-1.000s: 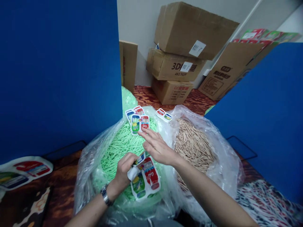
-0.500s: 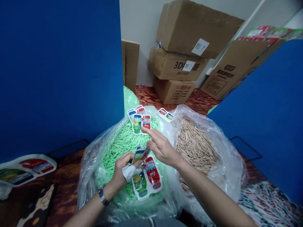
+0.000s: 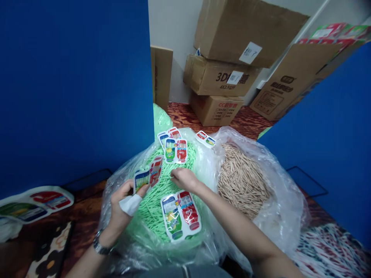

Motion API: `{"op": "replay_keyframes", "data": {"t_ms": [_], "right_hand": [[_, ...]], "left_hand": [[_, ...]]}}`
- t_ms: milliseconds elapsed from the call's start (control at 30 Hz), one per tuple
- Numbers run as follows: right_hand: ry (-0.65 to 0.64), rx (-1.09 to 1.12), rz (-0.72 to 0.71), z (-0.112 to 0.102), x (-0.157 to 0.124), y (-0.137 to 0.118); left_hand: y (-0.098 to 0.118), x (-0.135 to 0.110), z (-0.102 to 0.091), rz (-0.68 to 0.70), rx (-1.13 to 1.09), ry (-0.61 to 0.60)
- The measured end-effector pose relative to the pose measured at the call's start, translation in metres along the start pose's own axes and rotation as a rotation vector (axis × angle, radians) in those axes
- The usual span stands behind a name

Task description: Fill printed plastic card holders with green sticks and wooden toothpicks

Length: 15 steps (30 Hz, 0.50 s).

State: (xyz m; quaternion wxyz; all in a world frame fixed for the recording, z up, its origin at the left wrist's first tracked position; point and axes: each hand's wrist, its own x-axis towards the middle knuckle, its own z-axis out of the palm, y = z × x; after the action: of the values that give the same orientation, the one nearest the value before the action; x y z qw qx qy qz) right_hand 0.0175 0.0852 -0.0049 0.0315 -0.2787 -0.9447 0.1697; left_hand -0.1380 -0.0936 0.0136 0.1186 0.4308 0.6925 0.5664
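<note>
My left hand (image 3: 123,202), thumb wrapped in white tape, is closed on a small printed packet (image 3: 148,177) with a blue and a red panel, held up over the left side of the green pile. My right hand (image 3: 183,178) reaches down into the heap of green sticks (image 3: 150,200) with its fingers curled, pinching at the sticks. A larger printed packet (image 3: 181,214) lies flat on the green sticks just below my right hand. More packets (image 3: 175,149) lie at the far edge of the green pile.
A clear plastic bag (image 3: 278,200) holds both the green sticks and a heap of tan wooden sticks (image 3: 242,181) on the right. Blue partitions (image 3: 75,88) stand left and right. Cardboard boxes (image 3: 228,69) are stacked behind. Large printed sheets (image 3: 31,202) lie at left.
My left hand lifted the small packet away to the left, off the larger packet. My right hand dropped from above the packets down into the green sticks, fingers curling.
</note>
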Motion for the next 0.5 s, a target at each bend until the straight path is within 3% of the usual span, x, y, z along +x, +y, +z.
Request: {"op": "replay_keyframes", "data": {"t_ms": [133, 233, 300, 400, 500], "right_hand": [[-0.023, -0.03, 0.038, 0.027, 0.001, -0.006], [0.004, -0.008, 0.034, 0.017, -0.002, -0.007], [0.149, 0.141, 0.006, -0.004, -0.008, -0.012], [0.62, 0.668, -0.049, -0.043, -0.023, -0.031], [0.805, 0.884, -0.104, -0.07, -0.036, -0.052]], "left_hand": [[-0.003, -0.005, 0.002, 0.011, 0.012, -0.018], [-0.004, -0.009, 0.007, 0.031, -0.006, -0.082], [-0.004, -0.01, 0.011, 0.029, -0.027, -0.125], [-0.006, -0.012, 0.018, 0.03, -0.05, -0.185], [-0.008, -0.014, 0.027, 0.049, -0.067, -0.228]]}}
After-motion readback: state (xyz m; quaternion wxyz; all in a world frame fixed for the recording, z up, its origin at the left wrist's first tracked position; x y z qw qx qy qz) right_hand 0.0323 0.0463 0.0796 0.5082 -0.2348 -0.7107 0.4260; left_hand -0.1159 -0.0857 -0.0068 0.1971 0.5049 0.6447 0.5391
